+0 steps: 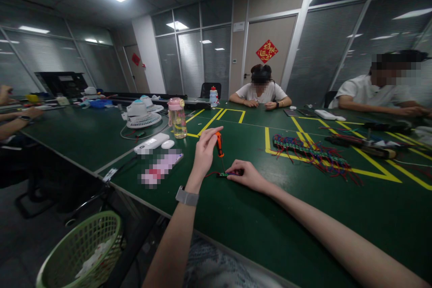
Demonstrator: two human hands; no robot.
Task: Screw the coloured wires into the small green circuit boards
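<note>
An orange and black screwdriver [219,145] stands nearly upright, its handle held in the fingers of my left hand [205,148]. Its thin shaft points down at a small green circuit board [222,174] lying on the green table [256,216]. My right hand [245,175] rests on the table with its fingers pinched on the board's right end, where dark and coloured wires partly show beneath them. A red wire [211,173] runs out from the board's left side.
Many wired boards [310,153] lie in a row at the right. On the left are a phone [162,168], a white power bank [151,143], a pink-lidded bottle [177,119] and white fans [141,114]. A green basket [111,220] stands below. People sit across the table.
</note>
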